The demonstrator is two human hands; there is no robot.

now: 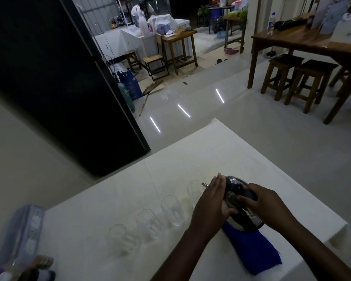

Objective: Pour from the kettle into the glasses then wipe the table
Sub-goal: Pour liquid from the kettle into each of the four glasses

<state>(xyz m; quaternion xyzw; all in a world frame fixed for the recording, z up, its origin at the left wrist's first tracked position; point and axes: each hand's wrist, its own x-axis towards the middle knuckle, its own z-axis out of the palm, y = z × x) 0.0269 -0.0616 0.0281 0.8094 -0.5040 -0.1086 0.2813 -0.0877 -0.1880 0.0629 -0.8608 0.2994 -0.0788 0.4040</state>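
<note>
The kettle (236, 182) hung tilted over the bench (190, 157), its spout at the rightmost glass (192, 190). The right grip (265, 203) was curled round its dark handle. The left grip (211, 201) pressed flat, fingers straight, against its side. A blue cloth (251, 252) lay by its base.

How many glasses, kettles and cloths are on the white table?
Glasses: 4 plainly seen; the dim left end may hide another
Kettle: 1
Blue cloth: 1
Total: 6
</note>
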